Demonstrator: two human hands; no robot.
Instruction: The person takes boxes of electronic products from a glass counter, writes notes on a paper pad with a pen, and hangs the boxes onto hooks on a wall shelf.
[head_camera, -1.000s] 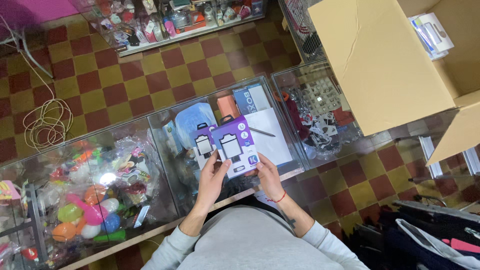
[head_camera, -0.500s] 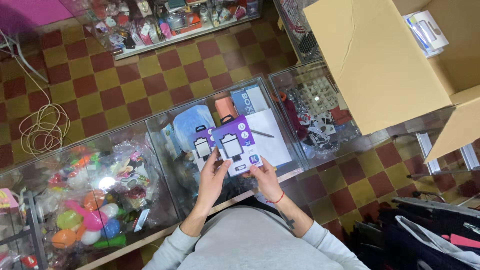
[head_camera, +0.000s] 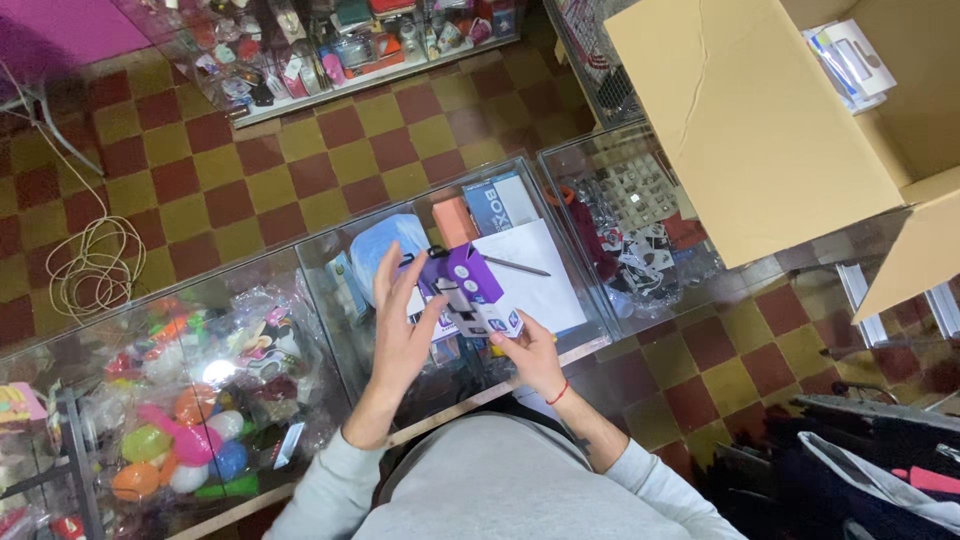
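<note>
Head view: the left hand (head_camera: 400, 335) covers the left edge of the purple box (head_camera: 468, 292), fingers spread against it; its print is too blurred to make out. The right hand (head_camera: 528, 352) grips its near corner. It hangs tilted over the glass counter (head_camera: 300, 300), near centre.

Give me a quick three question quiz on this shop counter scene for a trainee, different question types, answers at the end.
1. True or false: both hands hold the purple package.
2. What lies under the package? A) white paper B) a red towel C) a metal tray
3. Fill in: the open cardboard box stands to the person's ____.

Key: 1 true, left hand and right hand both grip it. 2 A. 3 right.
</note>
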